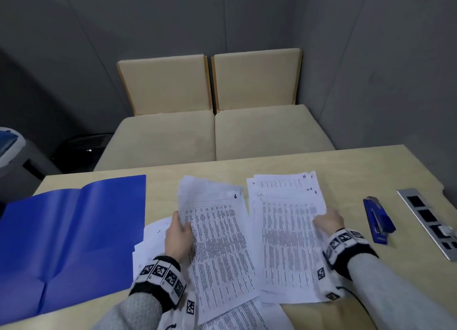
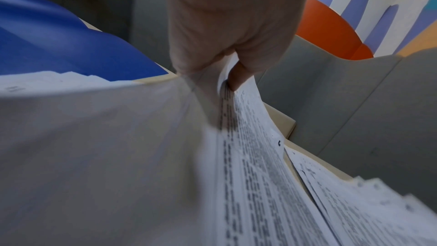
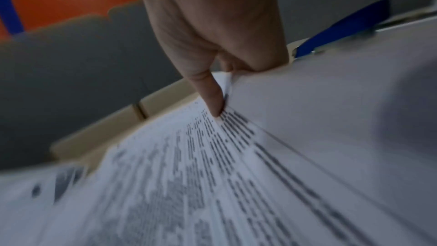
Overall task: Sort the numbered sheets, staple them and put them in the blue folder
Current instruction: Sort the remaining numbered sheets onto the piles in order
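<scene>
My left hand (image 1: pixel 179 233) grips the left edge of a bunch of printed sheets (image 1: pixel 217 240), thumb on top; the top sheet is marked 6. The left wrist view shows that hand (image 2: pixel 227 74) pinching the raised sheets (image 2: pixel 248 156). My right hand (image 1: pixel 327 222) pinches the right edge of a second bunch of sheets (image 1: pixel 286 230), fanned so several corner numbers show. In the right wrist view a fingertip of that hand (image 3: pixel 216 104) presses on the print. The blue folder (image 1: pixel 69 233) lies open at the left. A blue stapler (image 1: pixel 378 220) lies to the right of the sheets.
More loose sheets (image 1: pixel 150 238) lie under my left wrist and at the front edge. A grey socket strip (image 1: pixel 430 220) is set in the wooden table (image 1: pixel 346 166) at the far right. Two beige seats (image 1: pixel 217 131) stand behind the table.
</scene>
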